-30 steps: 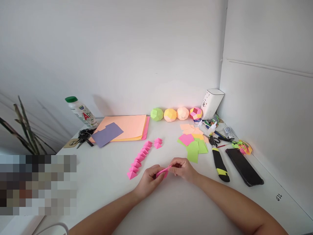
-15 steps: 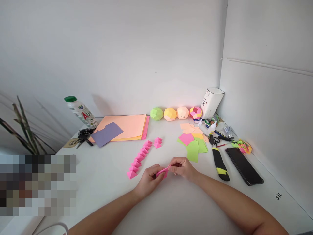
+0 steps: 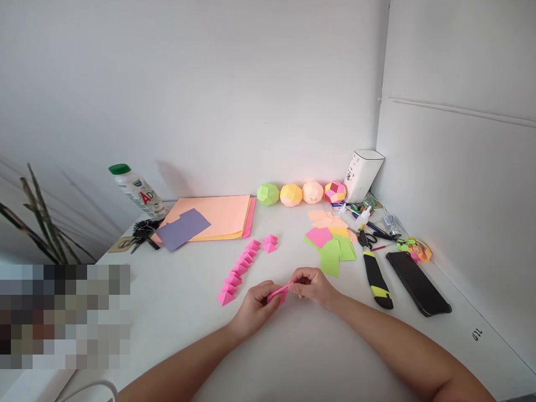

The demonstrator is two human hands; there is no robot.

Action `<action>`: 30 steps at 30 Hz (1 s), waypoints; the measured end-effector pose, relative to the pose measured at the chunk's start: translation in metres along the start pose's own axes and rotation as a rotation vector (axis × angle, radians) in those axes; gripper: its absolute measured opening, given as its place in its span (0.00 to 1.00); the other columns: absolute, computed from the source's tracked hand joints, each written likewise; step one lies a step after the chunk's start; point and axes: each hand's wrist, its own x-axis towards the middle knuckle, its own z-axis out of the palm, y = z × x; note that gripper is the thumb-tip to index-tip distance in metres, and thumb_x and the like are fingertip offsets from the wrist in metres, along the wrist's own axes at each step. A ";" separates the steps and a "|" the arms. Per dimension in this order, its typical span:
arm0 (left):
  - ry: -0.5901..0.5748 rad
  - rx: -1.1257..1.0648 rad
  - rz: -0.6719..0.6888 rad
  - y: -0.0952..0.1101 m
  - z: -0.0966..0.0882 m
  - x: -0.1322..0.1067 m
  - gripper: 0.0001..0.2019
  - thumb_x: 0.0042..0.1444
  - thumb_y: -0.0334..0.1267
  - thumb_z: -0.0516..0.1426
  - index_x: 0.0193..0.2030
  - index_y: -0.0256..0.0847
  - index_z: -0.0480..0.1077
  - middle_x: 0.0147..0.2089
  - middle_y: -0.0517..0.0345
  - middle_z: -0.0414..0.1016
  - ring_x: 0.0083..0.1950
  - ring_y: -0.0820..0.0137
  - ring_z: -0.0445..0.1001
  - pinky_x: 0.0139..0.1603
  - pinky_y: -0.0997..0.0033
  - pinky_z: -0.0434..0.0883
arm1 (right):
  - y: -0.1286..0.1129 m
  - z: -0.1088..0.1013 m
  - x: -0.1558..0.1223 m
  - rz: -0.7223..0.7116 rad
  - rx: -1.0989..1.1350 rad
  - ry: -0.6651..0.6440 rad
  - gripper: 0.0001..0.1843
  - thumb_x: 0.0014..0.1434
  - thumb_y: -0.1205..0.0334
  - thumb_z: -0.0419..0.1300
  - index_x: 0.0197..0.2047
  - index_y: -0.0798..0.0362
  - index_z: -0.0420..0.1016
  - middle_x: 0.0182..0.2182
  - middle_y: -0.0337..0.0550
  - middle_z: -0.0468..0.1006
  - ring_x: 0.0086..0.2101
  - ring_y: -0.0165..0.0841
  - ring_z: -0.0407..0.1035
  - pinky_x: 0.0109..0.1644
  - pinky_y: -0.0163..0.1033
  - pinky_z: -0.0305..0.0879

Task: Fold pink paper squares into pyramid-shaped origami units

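Observation:
A small folded piece of pink paper [image 3: 281,291] is held between my two hands, above the near middle of the table. My left hand [image 3: 257,306] is closed round its left end, thumb on the near side. My right hand [image 3: 315,287] pinches the right tip of the same piece with thumb and fingers. Part of the paper is hidden by the fingers. Just beyond my left hand runs a slanting row of folded pink paper units [image 3: 239,268], and a further pink unit [image 3: 270,243] sits beside its far end.
Green paper squares [image 3: 330,259] lie with other coloured ones beyond my right hand. Farther right are a yellow-black cutter [image 3: 378,282] and a phone [image 3: 417,283]. Paper balls [image 3: 291,195] line the wall. At left are coloured sheets [image 3: 218,215], a purple piece [image 3: 184,229] and a bottle [image 3: 140,192].

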 end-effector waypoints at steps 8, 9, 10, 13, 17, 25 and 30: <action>0.011 0.007 0.012 -0.001 0.000 0.000 0.11 0.57 0.37 0.51 0.29 0.39 0.73 0.25 0.61 0.62 0.26 0.73 0.60 0.25 0.75 0.60 | -0.004 0.000 -0.001 0.011 0.024 0.003 0.12 0.47 0.55 0.67 0.26 0.55 0.74 0.20 0.35 0.69 0.20 0.24 0.59 0.23 0.32 0.55; 0.010 0.009 0.013 -0.002 0.000 0.000 0.11 0.57 0.38 0.51 0.30 0.40 0.73 0.25 0.61 0.62 0.26 0.73 0.61 0.25 0.75 0.60 | -0.004 0.000 -0.001 0.015 0.027 0.003 0.12 0.47 0.56 0.67 0.26 0.55 0.74 0.19 0.34 0.68 0.20 0.24 0.59 0.23 0.32 0.55; 0.009 0.011 0.012 -0.002 0.000 0.000 0.11 0.57 0.38 0.51 0.30 0.40 0.73 0.26 0.61 0.62 0.26 0.73 0.61 0.25 0.75 0.60 | -0.004 0.000 0.000 0.018 0.029 0.003 0.12 0.47 0.56 0.67 0.26 0.55 0.73 0.19 0.34 0.68 0.20 0.24 0.59 0.23 0.32 0.55; 0.007 0.011 0.014 -0.003 0.000 0.000 0.11 0.57 0.38 0.51 0.29 0.39 0.72 0.26 0.60 0.62 0.27 0.72 0.61 0.26 0.75 0.60 | -0.004 0.000 0.000 0.018 0.024 0.008 0.11 0.47 0.56 0.67 0.26 0.55 0.74 0.19 0.34 0.68 0.20 0.24 0.59 0.24 0.32 0.55; 0.002 0.009 0.012 -0.002 0.000 0.000 0.11 0.57 0.38 0.51 0.29 0.39 0.72 0.26 0.60 0.62 0.27 0.72 0.61 0.26 0.75 0.60 | -0.004 0.001 0.000 0.009 0.029 0.011 0.11 0.47 0.57 0.67 0.26 0.56 0.74 0.19 0.34 0.68 0.20 0.24 0.59 0.23 0.32 0.55; 0.010 0.005 0.000 0.001 0.000 0.000 0.12 0.57 0.38 0.51 0.27 0.39 0.71 0.25 0.60 0.63 0.26 0.73 0.60 0.25 0.75 0.60 | -0.005 0.001 -0.001 -0.006 0.025 -0.002 0.11 0.48 0.55 0.66 0.26 0.55 0.74 0.18 0.34 0.67 0.20 0.24 0.58 0.23 0.32 0.55; 0.008 0.000 -0.016 0.000 -0.001 0.000 0.12 0.57 0.39 0.51 0.28 0.39 0.72 0.26 0.60 0.64 0.27 0.72 0.61 0.25 0.75 0.61 | -0.004 0.000 -0.002 -0.024 0.000 0.006 0.13 0.50 0.53 0.65 0.27 0.55 0.73 0.21 0.35 0.68 0.20 0.24 0.60 0.23 0.32 0.55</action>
